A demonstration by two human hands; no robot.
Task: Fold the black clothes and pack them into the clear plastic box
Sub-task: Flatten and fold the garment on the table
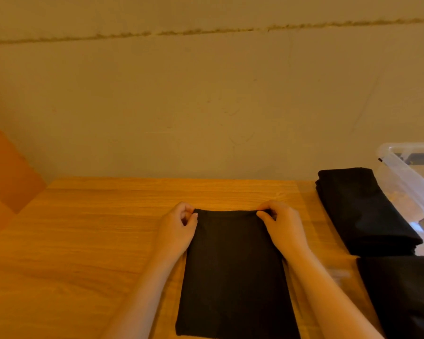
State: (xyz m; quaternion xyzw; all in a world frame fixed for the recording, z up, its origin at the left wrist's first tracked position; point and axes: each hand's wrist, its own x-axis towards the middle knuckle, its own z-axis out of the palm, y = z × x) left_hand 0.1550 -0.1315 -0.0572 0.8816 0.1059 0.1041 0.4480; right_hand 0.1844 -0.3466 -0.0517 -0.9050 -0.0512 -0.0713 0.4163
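Observation:
A black garment (233, 272) lies folded into a long rectangle on the wooden table (83, 241), straight in front of me. My left hand (178, 227) pinches its far left corner. My right hand (280, 223) pinches its far right corner. A stack of folded black clothes (360, 209) sits to the right, leaning against the clear plastic box (406, 172) at the right edge. Another black garment (402, 294) lies at the lower right.
A plain beige wall (206, 94) rises right behind the table's far edge. An orange panel (8, 162) stands at the left. Bare wood stretches to the left of the garment.

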